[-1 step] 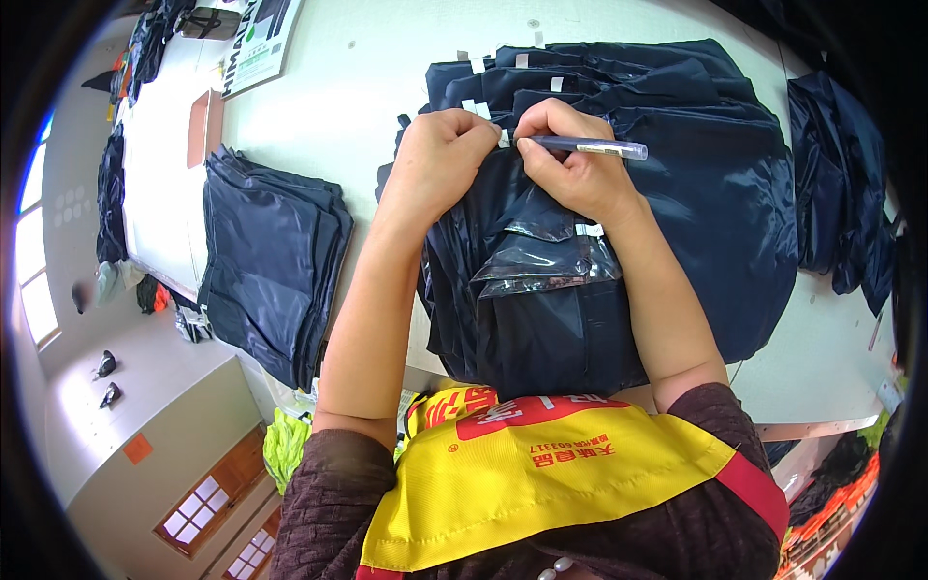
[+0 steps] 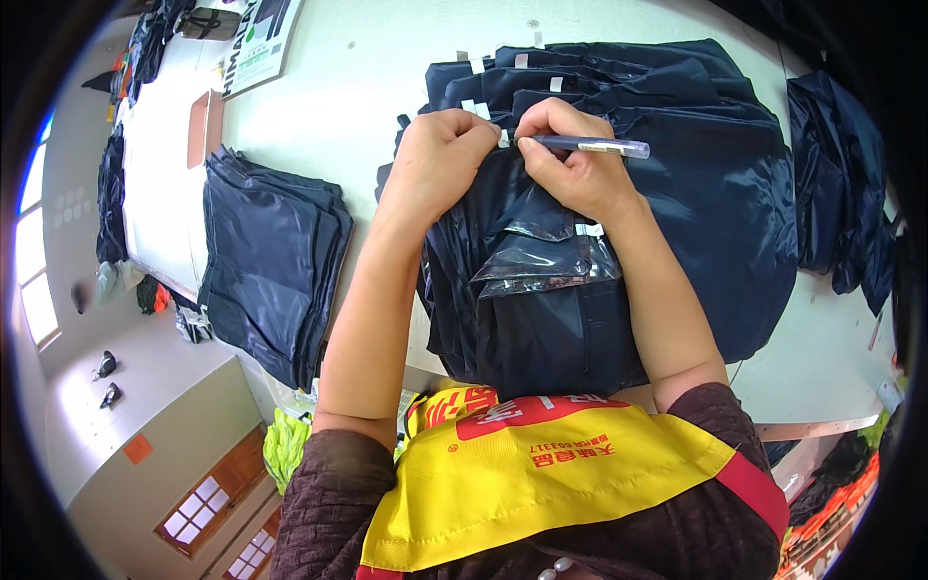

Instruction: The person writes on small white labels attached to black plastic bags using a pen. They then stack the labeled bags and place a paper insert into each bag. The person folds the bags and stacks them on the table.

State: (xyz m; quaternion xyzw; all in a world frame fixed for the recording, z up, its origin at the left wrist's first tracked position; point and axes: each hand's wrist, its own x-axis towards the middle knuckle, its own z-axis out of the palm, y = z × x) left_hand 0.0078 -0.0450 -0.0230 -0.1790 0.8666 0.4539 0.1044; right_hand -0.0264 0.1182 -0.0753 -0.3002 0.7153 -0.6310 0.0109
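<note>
My left hand (image 2: 440, 159) is pinched closed on the edge of a small white label (image 2: 504, 138) at a dark navy garment. Between the thumb and fingers of my right hand (image 2: 580, 174) is a pen (image 2: 604, 147) with a clear end, which points right. Its writing tip is hidden by the fingers, close to the label. Both hands rest over a big stack of folded navy garments (image 2: 710, 203), with several white tags along its far left edge. A clear plastic bag piece (image 2: 551, 266) lies on the fabric just below my hands.
Left of the big stack lies a smaller pile of folded dark garments (image 2: 275, 256) on the white table (image 2: 372, 82). More dark garments (image 2: 841, 179) are at the right. A shallow open box (image 2: 204, 128) and a printed sheet (image 2: 261, 48) lie at the far left.
The clear end of the pen has shifted very slightly to the right. Both hands and the garments stay in place.
</note>
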